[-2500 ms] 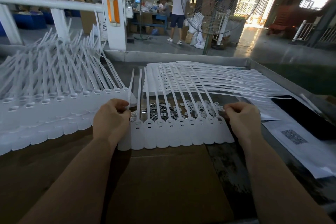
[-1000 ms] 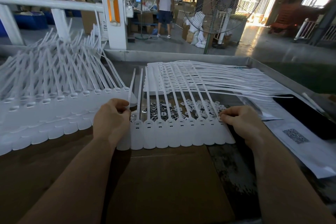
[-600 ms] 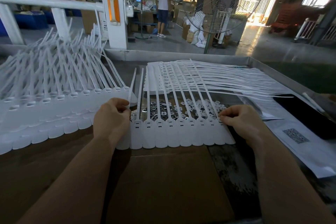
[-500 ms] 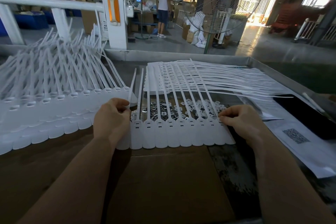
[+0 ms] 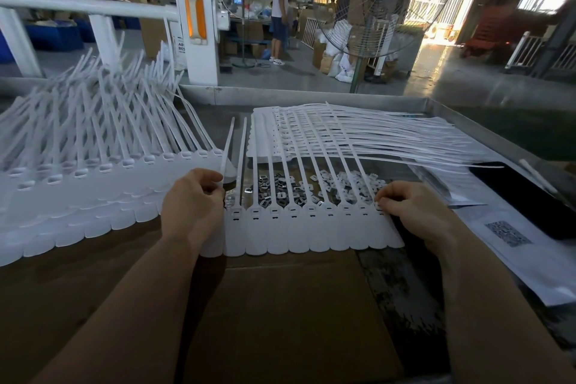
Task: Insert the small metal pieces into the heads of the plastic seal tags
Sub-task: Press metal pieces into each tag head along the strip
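Observation:
A joined row of white plastic seal tags (image 5: pixel 311 227) lies in front of me, flat ends toward me, straps pointing away. My left hand (image 5: pixel 193 206) grips the leftmost tag of the row, fingers curled round its strap. My right hand (image 5: pixel 408 209) pinches a small metal piece at the head of the rightmost tag. Under the straps lies a scatter of small metal pieces (image 5: pixel 314 187).
A long fanned row of seal tags (image 5: pixel 93 171) fills the left. Another stack of tags (image 5: pixel 358 137) lies behind. Brown cardboard (image 5: pixel 280 305) covers the near table. Papers (image 5: pixel 514 237) and a black phone (image 5: pixel 536 196) sit right. The tray's metal rim (image 5: pixel 311 97) runs behind.
My right hand moved slightly left onto the rightmost tag head and stayed there. My left hand kept its grip. A person in the background walked left.

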Tool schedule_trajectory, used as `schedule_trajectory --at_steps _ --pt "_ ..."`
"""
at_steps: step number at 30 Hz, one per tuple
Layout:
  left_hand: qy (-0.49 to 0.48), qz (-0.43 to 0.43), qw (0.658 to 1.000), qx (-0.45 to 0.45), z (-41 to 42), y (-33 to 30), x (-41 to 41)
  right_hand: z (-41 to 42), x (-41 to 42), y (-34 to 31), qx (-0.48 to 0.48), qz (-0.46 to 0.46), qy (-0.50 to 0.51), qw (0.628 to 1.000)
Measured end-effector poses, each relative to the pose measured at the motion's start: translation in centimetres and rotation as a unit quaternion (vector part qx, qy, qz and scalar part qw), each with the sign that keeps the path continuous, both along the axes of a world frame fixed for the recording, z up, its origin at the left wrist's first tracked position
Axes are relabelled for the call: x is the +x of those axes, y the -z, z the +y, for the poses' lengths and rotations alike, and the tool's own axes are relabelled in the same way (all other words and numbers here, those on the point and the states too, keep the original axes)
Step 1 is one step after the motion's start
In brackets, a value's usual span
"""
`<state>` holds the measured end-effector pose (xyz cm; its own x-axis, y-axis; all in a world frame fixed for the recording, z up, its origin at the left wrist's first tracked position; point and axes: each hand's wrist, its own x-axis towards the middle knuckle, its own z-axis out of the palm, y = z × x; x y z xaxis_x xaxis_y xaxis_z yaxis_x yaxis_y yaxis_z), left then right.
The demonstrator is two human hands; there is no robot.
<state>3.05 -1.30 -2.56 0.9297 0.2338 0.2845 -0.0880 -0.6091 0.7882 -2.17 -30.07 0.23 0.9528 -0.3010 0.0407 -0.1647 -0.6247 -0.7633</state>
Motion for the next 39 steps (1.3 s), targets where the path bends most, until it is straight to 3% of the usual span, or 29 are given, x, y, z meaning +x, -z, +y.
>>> schedule_trajectory --at_steps 7,33,39 --pt "-0.002 -0.004 1.000 0.004 -0.14 0.13 0.03 -0.23 0.02 0.18 -0.043 -0.002 -0.026 0.999" --pt "-0.005 -0.005 1.000 0.005 -0.03 0.40 0.07 0.06 0.18 0.49 0.013 -0.025 0.043 0.999" --pt "-0.004 -0.008 1.000 0.011 -0.09 0.30 0.29 -0.11 0.57 0.41 0.070 -0.054 0.082 0.993"
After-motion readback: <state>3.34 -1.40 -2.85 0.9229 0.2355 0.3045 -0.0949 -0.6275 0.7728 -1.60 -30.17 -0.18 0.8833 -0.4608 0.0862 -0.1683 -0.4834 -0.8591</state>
